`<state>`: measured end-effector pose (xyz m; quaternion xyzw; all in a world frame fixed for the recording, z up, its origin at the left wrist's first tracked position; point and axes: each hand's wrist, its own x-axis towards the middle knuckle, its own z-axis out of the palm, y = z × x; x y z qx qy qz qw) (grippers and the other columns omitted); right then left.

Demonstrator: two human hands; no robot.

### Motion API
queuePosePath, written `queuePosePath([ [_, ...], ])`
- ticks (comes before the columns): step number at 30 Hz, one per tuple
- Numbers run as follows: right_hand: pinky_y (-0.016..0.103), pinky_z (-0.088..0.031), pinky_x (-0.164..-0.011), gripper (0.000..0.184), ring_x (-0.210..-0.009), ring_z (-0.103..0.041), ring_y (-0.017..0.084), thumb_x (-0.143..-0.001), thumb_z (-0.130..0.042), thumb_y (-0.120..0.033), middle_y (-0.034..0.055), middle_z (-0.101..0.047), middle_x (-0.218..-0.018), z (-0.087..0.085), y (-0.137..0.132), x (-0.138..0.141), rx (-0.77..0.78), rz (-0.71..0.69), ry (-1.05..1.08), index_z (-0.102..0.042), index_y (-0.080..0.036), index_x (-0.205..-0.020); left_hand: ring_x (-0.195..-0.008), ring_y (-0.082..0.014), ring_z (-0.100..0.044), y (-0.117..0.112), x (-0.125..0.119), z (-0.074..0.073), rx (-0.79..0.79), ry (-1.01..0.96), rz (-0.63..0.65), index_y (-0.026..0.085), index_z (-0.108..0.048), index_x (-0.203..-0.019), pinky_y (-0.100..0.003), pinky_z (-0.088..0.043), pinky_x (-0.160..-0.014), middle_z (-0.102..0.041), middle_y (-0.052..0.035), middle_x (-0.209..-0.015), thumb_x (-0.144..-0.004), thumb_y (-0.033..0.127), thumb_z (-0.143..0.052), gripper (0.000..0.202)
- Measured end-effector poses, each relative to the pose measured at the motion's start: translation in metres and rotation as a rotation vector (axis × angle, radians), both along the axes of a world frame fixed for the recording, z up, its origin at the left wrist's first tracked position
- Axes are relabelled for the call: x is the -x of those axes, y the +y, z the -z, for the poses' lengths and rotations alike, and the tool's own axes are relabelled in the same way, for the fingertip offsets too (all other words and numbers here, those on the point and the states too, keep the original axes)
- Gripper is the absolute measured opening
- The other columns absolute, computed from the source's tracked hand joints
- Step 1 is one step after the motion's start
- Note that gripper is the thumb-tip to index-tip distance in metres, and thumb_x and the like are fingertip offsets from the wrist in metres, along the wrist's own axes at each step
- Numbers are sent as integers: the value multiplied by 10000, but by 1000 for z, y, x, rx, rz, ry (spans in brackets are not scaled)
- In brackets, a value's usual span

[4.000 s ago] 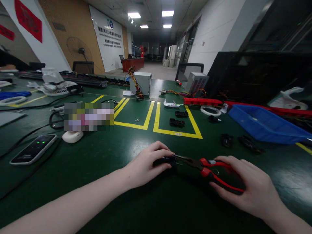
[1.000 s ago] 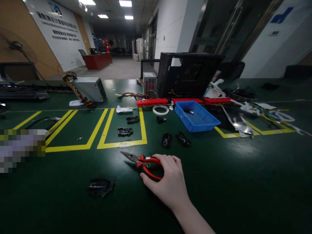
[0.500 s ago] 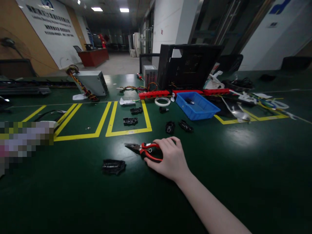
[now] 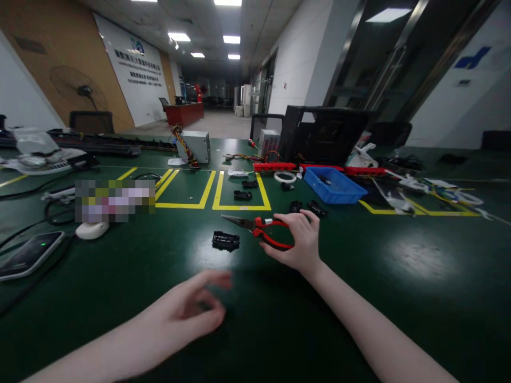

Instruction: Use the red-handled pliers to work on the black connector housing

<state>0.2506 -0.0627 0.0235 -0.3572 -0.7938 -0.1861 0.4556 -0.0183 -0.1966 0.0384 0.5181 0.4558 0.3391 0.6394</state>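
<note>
My right hand holds a pair of red-handled needle-nose pliers by the grips, its jaws pointing left. My left hand, slightly blurred, hangs over the near part of the table with its fingers curled but apart, and nothing shows in them. Beyond it lies a black plastic part, just below the pliers' jaws. Two similar black parts sit inside a yellow taped rectangle. Past my right hand are two more black pieces, one partly hidden by the fingers.
A blue bin stands at the back right, near a white ring and a red strip. Behind it rises a black case. A grey power supply with wires is farther left. A phone and cables lie at the left.
My left hand has come into view from the lower left. My right hand still holds the pliers, which now look lifted off the table. The view has tilted up and turned left.
</note>
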Motion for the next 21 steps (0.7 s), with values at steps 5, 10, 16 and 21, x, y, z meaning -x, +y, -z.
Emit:
queuePosePath([
  [5,468,-352,-966,492,-840,-645,235,-713,-672,-457,50,-680,-929,-6,-13,4,-2,-61,89,-526,-215,-1116,-1209,-279,-557,66,-90,-23,-63,-326,-119,183,-639,-1180,-398,-430,-1031,-631,-102,-1269,-754,227,-778,450],
  [10,465,-336,-986,504,-887,-639,239,-706,-654,-451,57,-681,-958,-5,-11,7,52,-42,31,-541,-214,-1136,-980,-269,-661,87,-111,-12,-36,-405,-273,114,-705,-971,-402,-464,-956,-740,-104,-932,-699,283,-819,340],
  [16,451,-288,-1038,504,-995,-609,239,-775,-601,-478,75,-672,-1046,6,-5,21,85,-46,-103,-565,-200,-1193,-817,-200,-667,95,-93,9,-14,-466,-297,113,-723,-889,-315,-497,-817,-731,-67,-811,-651,296,-856,328],
  [21,447,-266,-1056,597,-1055,-587,252,-756,-601,-515,103,-654,-1119,11,-5,23,55,-45,-138,-536,-174,-1242,-761,-166,-630,93,-90,18,11,-569,-194,125,-717,-803,-284,-492,-769,-686,-36,-739,-655,338,-865,299],
])
